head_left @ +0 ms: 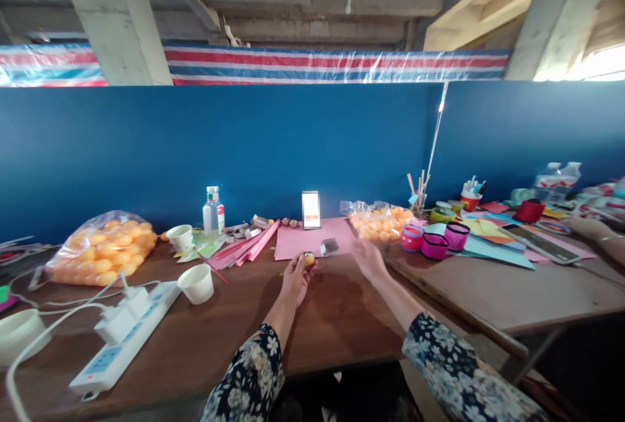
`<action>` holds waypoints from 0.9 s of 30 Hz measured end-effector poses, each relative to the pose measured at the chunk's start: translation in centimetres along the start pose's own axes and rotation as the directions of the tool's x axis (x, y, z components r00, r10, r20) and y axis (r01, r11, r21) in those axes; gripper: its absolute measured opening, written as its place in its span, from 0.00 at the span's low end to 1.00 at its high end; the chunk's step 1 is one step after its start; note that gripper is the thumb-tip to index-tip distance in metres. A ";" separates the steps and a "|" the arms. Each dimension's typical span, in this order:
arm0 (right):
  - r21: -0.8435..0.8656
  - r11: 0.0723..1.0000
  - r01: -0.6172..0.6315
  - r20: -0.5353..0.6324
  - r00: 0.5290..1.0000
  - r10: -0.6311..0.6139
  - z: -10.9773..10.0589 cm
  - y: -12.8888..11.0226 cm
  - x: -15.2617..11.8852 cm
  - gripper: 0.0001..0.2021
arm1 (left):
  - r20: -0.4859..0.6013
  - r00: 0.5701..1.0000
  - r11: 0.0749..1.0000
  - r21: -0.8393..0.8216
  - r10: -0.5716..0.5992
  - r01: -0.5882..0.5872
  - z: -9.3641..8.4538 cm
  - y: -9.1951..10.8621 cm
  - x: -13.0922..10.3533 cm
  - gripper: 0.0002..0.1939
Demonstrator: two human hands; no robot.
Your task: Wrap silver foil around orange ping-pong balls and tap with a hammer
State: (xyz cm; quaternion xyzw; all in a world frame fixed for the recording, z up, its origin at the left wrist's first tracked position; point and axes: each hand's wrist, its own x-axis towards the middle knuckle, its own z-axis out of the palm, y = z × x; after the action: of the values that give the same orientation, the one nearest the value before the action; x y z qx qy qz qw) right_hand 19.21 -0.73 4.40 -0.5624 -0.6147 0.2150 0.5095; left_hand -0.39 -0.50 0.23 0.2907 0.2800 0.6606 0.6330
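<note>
— Head view first: left hand point(296, 277) over the middle of the tabletop point(336, 318), thumb and fingertips pinched on a small orange ball point(309, 258), held up just clear of the wood.

— And right hand point(370, 259)?

— Spread, palm down, holding nothing; just beside the ball on its right, near the corner of the pink paper sheet point(305, 241) and a small dark piece point(330, 246) lying on it. Touching the wood or hovering: cannot tell.

— Which way from the open hand to the ball?

— Straight left, about level with it. Round thing, so no long axis to speak of. Left hand already on it; right hand the nearer of the two to the bag of orange balls point(379, 222) at the far edge, behind and slightly right of it.

— Anything else about?

— Larger bag of orange balls point(101, 247) toward the left edge, two paper cups point(196, 283) near it, a white power strip point(127, 334) along the near left, a clear bottle point(213, 211) at the back. Pink tape rolls point(434, 246) on the neighbouring table, and another person's forearm point(598, 233) at the far right edge.
</note>
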 end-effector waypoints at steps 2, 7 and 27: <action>-0.324 0.945 0.036 0.014 0.999 -0.033 -3.3 1.4 0.2 0.14 | 0.003 1.000 1.000 -0.001 0.006 -0.006 0.0 0.0 0.0 0.14; -0.783 0.622 -0.011 0.088 0.988 0.128 -9.0 4.2 -1.1 0.19 | -0.029 1.000 0.999 -0.042 -0.008 0.007 -0.1 0.0 0.2 0.12; 0.078 0.972 -0.224 0.256 0.946 0.197 -6.5 -1.8 -4.9 0.11 | -0.010 1.000 0.997 -0.070 -0.020 0.020 0.1 0.2 0.0 0.16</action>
State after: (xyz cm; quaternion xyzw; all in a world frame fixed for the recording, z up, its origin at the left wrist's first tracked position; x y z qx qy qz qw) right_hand 23.24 -7.69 6.54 -0.5660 -0.5974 0.3686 0.4324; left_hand -0.43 -0.48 0.44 0.2619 0.2632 0.6653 0.6477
